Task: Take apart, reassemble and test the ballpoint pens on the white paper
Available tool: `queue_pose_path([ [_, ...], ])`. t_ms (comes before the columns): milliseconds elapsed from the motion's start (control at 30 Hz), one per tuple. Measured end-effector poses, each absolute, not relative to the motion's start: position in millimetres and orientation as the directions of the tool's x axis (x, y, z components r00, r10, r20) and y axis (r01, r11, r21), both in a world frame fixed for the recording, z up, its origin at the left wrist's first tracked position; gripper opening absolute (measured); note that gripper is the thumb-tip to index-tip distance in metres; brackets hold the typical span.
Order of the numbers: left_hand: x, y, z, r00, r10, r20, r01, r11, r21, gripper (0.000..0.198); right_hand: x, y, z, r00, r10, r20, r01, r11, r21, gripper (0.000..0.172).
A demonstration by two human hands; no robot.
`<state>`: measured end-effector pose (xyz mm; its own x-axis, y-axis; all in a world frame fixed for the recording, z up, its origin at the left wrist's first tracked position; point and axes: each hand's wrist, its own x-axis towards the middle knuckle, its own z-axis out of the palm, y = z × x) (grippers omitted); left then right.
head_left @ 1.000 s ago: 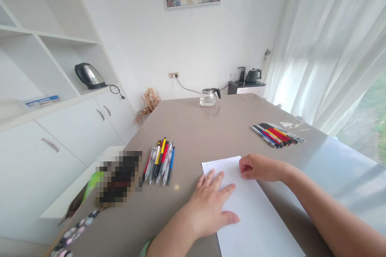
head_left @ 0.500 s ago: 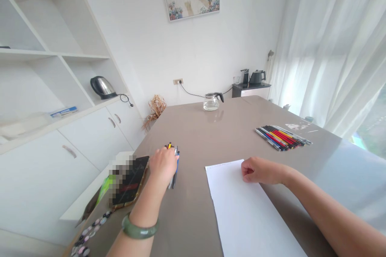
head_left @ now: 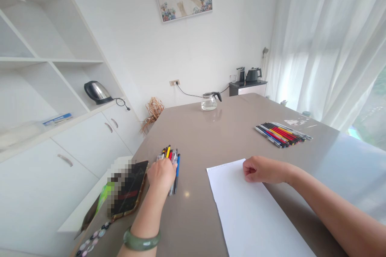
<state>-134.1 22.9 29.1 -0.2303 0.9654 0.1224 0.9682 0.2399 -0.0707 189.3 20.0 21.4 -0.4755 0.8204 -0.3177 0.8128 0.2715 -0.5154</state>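
Note:
My left hand (head_left: 163, 174), with a green bangle (head_left: 141, 239) on its wrist, is curled down over a bunch of pens (head_left: 168, 151) on the left of the table. Its fingertips are mostly hidden; the pens' ends stick out ahead of it, and a blue and black pen (head_left: 177, 172) lies along its right side. On the right, my right hand (head_left: 261, 169) is closed in a fist and rests on the far right edge of a white sheet of paper (head_left: 241, 204). Nothing shows inside that fist.
A flat row of several pens (head_left: 283, 134) lies farther right on the table (head_left: 196, 136). Left of my left hand is a dark phone (head_left: 131, 188) with a bead strap (head_left: 93, 241). A glass pot (head_left: 209, 102) stands at the far end, and a steel kettle (head_left: 98, 92) on the shelf.
My left hand has drawn slightly back along the pens, so more of their far ends show. My right hand stays on the paper. The camera view has shifted slightly.

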Motion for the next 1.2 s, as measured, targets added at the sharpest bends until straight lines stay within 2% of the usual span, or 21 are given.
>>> queue_pose_path([
  [233, -137.1, 17.4, 31.0, -0.172, 0.977, 0.126, 0.985, 0.169, 0.035, 0.037, 187.7, 19.0, 22.2, -0.466, 0.825, -0.320, 0.813, 0.256, -0.523, 0.013],
  [433, -118.6, 3.3, 37.5, 0.038, 0.986, 0.164, 0.981, -0.068, 0.181, 0.034, 188.1, 16.6, 24.7, -0.447, 0.831, -0.331, 0.816, 0.227, -0.532, 0.013],
  [533, -104.1, -5.5, 37.8, 0.183, 0.959, 0.214, 0.909, -0.248, 0.334, 0.030, 187.3, 16.1, 26.6, -0.453, 0.846, -0.282, 0.793, 0.237, -0.561, 0.013],
  [633, -89.5, -14.8, 36.4, 0.254, 0.952, 0.171, 0.845, -0.304, 0.439, 0.026, 182.5, 15.8, 28.8, -0.479, 0.861, -0.173, 0.690, 0.247, -0.680, 0.019],
  [700, -80.5, -21.0, 35.7, 0.317, 0.941, 0.115, 0.807, -0.331, 0.490, 0.023, 176.4, 14.6, 29.9, -0.491, 0.867, -0.091, 0.566, 0.237, -0.790, 0.031],
  [800, -69.4, -28.8, 36.0, 0.375, 0.923, 0.092, 0.781, -0.367, 0.504, 0.017, 165.3, 10.3, 30.6, -0.524, 0.851, -0.016, 0.356, 0.202, -0.913, 0.049],
  [867, -64.4, -32.0, 36.5, 0.391, 0.914, 0.108, 0.769, -0.388, 0.508, 0.013, 159.2, 6.9, 30.2, -0.557, 0.830, -0.011, 0.279, 0.174, -0.944, 0.044],
  [967, -62.0, -32.1, 35.6, 0.382, 0.912, 0.148, 0.736, -0.397, 0.549, 0.012, 155.7, 5.3, 28.0, -0.537, 0.843, -0.005, 0.249, 0.152, -0.957, 0.033],
  [1033, -63.8, -29.1, 33.3, 0.349, 0.918, 0.190, 0.700, -0.390, 0.598, 0.013, 157.3, 7.7, 26.0, -0.448, 0.893, 0.027, 0.203, 0.131, -0.970, 0.031],
  [1200, -72.6, -17.9, 24.5, 0.193, 0.945, 0.266, 0.565, -0.328, 0.757, 0.021, 167.3, 17.0, 24.7, -0.250, 0.967, 0.054, -0.044, 0.045, -0.998, 0.025],
])
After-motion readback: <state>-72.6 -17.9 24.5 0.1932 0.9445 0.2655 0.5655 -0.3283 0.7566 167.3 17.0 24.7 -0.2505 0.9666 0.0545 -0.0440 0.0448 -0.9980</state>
